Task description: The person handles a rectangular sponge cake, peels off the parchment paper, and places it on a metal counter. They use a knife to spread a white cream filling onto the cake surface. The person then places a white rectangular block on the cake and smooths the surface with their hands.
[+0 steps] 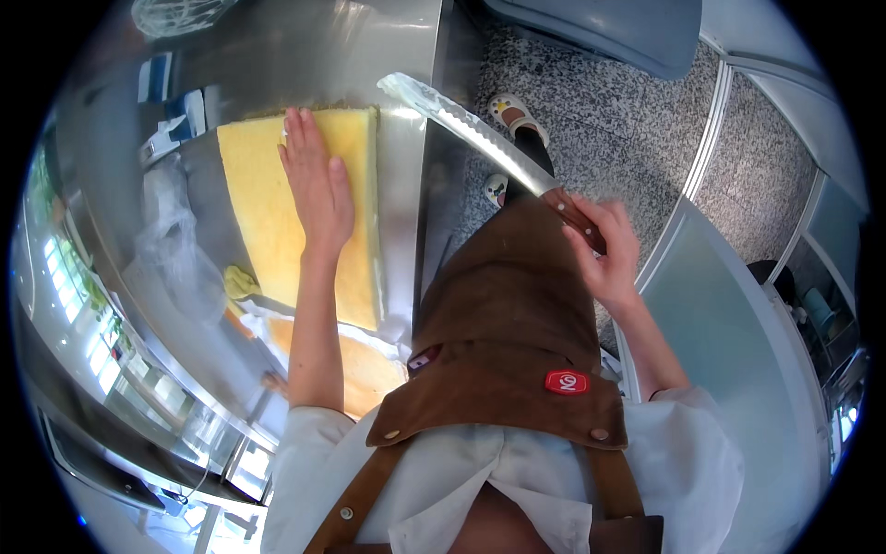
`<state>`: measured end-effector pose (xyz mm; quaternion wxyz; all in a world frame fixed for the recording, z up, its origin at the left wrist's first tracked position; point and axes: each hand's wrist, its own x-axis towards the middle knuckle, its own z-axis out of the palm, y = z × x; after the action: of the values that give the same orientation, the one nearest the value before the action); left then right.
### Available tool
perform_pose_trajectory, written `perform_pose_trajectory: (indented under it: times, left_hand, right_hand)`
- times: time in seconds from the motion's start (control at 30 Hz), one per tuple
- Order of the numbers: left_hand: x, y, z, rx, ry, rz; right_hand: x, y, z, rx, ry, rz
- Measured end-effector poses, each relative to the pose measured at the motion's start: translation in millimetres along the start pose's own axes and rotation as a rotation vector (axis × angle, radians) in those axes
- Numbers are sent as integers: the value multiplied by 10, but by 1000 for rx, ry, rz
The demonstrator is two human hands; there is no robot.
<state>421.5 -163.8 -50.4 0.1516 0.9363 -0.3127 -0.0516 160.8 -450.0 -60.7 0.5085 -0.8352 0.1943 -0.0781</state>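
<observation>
A yellow rectangular sheet cake [270, 201] lies on the stainless steel counter [398, 228], with a pale layer showing along its right side. My left hand [315, 187] rests flat on top of the cake, fingers extended. In my right hand [609, 249] is a long serrated knife [495, 149], gripped by its riveted wooden handle. The blade points up and left, its tip over the counter's edge and apart from the cake. White cream is smeared over the tip and along part of the blade.
Below the cake lies another sheet cake [346, 356] on white paper. A crumpled clear plastic bag [173, 235], a yellow-green cloth or scrap [240, 282] and blue-and-white packets [183, 118] sit to the left. A wire whisk [181, 15] is at the top. A grey bin [609, 28] stands on the speckled floor.
</observation>
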Motion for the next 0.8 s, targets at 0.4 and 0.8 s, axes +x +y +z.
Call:
perform_pose_trajectory:
  times: [0.4, 0.8]
  left_hand:
    - [-196, -20, 40, 136, -92, 50]
    - [-371, -54, -63, 76, -45, 27]
  right_hand:
    - [-768, -8, 25, 673, -208, 478]
    - [-899, -357, -158, 897, -261, 655]
